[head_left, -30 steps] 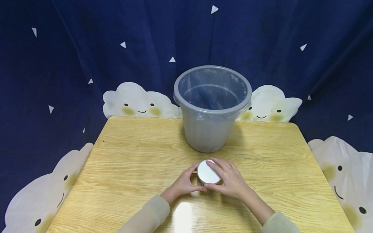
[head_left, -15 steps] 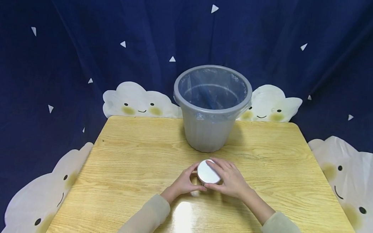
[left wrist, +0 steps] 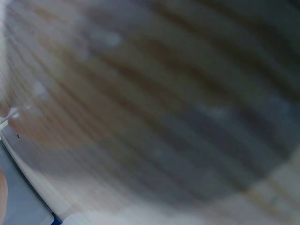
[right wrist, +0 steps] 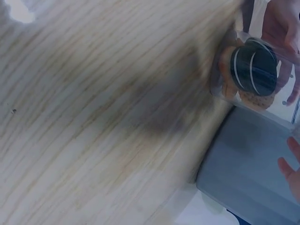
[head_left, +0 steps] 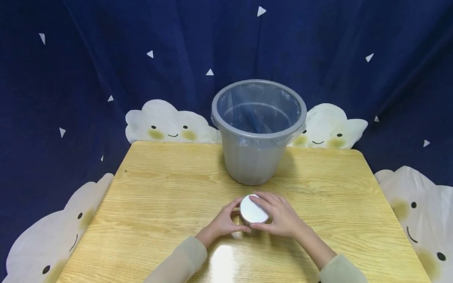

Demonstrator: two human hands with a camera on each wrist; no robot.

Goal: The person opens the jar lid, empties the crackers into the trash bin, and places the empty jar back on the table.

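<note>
The table (head_left: 161,189) sits before me, the bin (head_left: 256,134) standing on its far middle with a liner (head_left: 259,109) in it. The jar (head_left: 253,211) stands on the table just nearer than the bin, between my hands: my left hand (head_left: 224,221) on its left side, my right hand (head_left: 282,216) on its right and over its far edge. Inside the jar, seemingly, biscuits (right wrist: 251,77). The curtain (head_left: 99,64) hangs behind and around the table.
</note>
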